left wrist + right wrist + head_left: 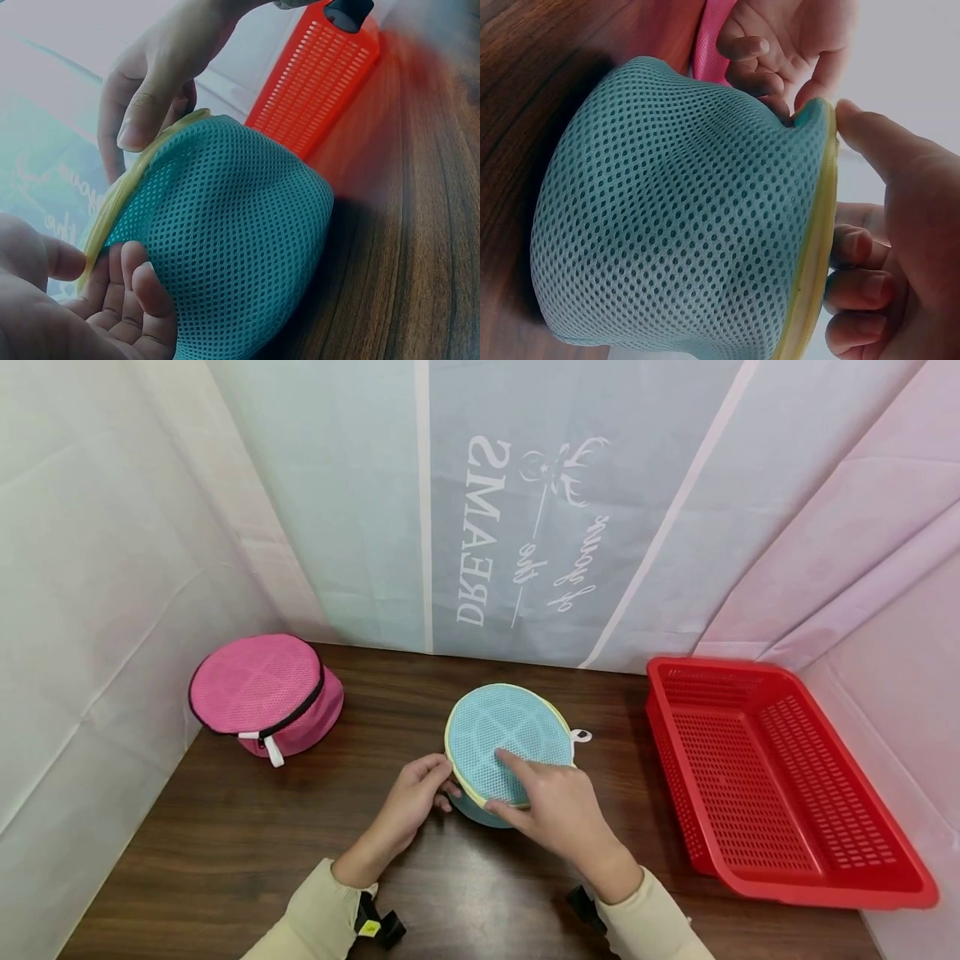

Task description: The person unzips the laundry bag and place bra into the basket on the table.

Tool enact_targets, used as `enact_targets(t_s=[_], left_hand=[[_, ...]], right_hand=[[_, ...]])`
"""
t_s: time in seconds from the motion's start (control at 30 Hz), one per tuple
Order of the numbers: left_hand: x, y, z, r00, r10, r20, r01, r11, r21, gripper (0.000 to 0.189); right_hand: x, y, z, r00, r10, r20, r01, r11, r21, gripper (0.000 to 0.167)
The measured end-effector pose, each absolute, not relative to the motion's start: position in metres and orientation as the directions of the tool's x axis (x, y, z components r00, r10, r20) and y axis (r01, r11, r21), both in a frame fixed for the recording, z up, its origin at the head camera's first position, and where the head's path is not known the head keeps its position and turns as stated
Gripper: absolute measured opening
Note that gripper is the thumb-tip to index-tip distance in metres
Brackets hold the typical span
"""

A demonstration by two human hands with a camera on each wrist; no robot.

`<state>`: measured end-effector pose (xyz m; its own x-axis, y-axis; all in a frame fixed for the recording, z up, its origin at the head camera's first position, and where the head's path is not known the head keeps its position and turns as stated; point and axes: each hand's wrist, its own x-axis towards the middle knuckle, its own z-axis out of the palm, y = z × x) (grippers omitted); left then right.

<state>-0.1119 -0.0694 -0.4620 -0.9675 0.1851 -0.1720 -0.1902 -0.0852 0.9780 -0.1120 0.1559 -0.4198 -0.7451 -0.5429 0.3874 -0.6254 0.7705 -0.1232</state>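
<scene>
A round teal mesh laundry bag (506, 739) with a yellow zipped rim (814, 277) stands on the table, its lid on top. My left hand (415, 793) pinches the rim at the bag's left side, thumb above and fingers below, as the left wrist view shows. Over the near right part of the lid lies my right hand (558, 806). Its index finger is stretched across the mesh, and its thumb touches the near rim. A white pull tab (581, 736) sticks out at the bag's right. The bag's inside is hidden.
A pink mesh bag (255, 685) with black trim and a white tab stands at the left of the wooden table (247, 860). At the right is a red perforated plastic basket (750, 793). A printed curtain (360, 527) hangs along the back.
</scene>
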Motion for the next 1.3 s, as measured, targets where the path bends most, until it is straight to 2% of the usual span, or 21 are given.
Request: enact_targets(t_s=[0.53,0.93,1.3], left_hand=[[-0.1109,-0.0687,-0.4642,-0.964,0.205,-0.168,-0.192,-0.105,0.976,0.027],[-0.1109,-0.0712,-0.4658,-0.945,0.288,-0.155,-0.201,-0.138,0.970,0.028],[-0.1087,-0.0696,-0.4645,-0.932,0.327,-0.157,-0.206,-0.123,0.971,0.030]], right_hand=[[-0.1115,0.1513,-0.4189,-0.761,-0.552,0.340,-0.609,0.789,-0.084,0.072],[-0.1132,0.1533,-0.4201,-0.745,-0.564,0.356,-0.625,0.777,-0.076,0.062],[-0.1133,0.1508,-0.4202,-0.729,-0.567,0.384,-0.622,0.783,-0.026,0.071]])
